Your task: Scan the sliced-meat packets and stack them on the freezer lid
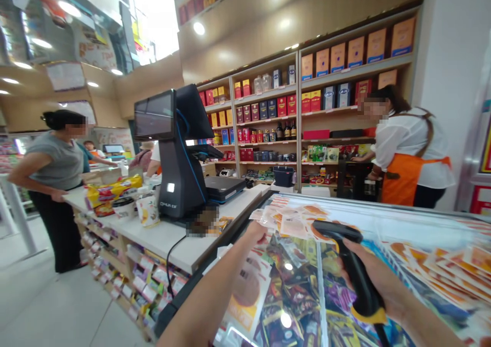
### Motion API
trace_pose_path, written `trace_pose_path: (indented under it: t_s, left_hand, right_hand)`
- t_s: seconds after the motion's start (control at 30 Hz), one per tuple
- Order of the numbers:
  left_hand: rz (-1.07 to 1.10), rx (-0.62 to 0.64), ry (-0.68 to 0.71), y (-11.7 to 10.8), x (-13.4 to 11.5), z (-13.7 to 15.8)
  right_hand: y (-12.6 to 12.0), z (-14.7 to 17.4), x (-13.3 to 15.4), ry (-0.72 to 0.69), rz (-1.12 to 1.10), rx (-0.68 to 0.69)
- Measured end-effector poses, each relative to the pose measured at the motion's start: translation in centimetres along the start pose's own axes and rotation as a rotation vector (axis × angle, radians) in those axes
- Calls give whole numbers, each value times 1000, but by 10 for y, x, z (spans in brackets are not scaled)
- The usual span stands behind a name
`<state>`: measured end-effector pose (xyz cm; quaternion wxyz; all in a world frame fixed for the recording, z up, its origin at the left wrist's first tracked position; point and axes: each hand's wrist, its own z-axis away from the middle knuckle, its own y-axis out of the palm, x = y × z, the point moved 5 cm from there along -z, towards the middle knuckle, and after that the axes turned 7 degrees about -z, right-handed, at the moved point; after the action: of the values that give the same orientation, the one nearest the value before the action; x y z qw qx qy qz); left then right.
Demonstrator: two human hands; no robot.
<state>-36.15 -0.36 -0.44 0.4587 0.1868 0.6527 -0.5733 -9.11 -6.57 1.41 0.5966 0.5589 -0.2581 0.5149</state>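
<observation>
My right hand (370,265) is wrapped round the handle of a black barcode scanner (355,268) with a yellow base and a cable. The scanner's head points left, over flat clear-and-white packets (297,219) on the glass counter top. My left hand (258,231) is closed at the left end of these packets, pinching the edge of one; its fingertips are partly hidden. Below my left forearm lies another flat packet (245,296) with a round brown print and orange lower part.
Fanned packets (441,268) lie at the right on the glass counter (320,296), above many wrapped snacks. A checkout terminal (178,163) and shopping stand on the white counter (149,237). A customer (57,183) stands left; a co-worker in an orange apron (406,178) works at the right.
</observation>
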Motion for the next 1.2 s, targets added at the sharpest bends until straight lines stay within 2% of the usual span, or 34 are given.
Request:
trace_pose_path:
  t_s: [0.1, 0.3, 0.43, 0.57, 0.67, 0.93, 1.03, 1.2]
  left_hand:
    - [-61, 38, -66, 13, -6, -1]
    - [-120, -39, -50, 49, -22, -10]
    - [-69, 29, -85, 58, -21, -10]
    - [43, 132, -118, 42, -9, 1]
    - [121, 132, -100, 20, 3, 16]
    - [274, -87, 43, -29, 29, 54]
    - [323, -139, 119, -39, 36, 66]
    - [377, -152, 189, -48, 38, 85]
  right_hand:
    - [2, 1, 0, 11, -5, -1]
    - [-4, -2, 5, -13, -24, 12]
    - [-6, -4, 4, -5, -34, 9]
    - [0, 1, 2, 4, -62, 4]
    - [11, 7, -1, 24, -71, 34]
    - [43, 28, -16, 85, -86, 154]
    - [50, 32, -23, 118, -65, 176]
    - [60, 35, -29, 111, -52, 244]
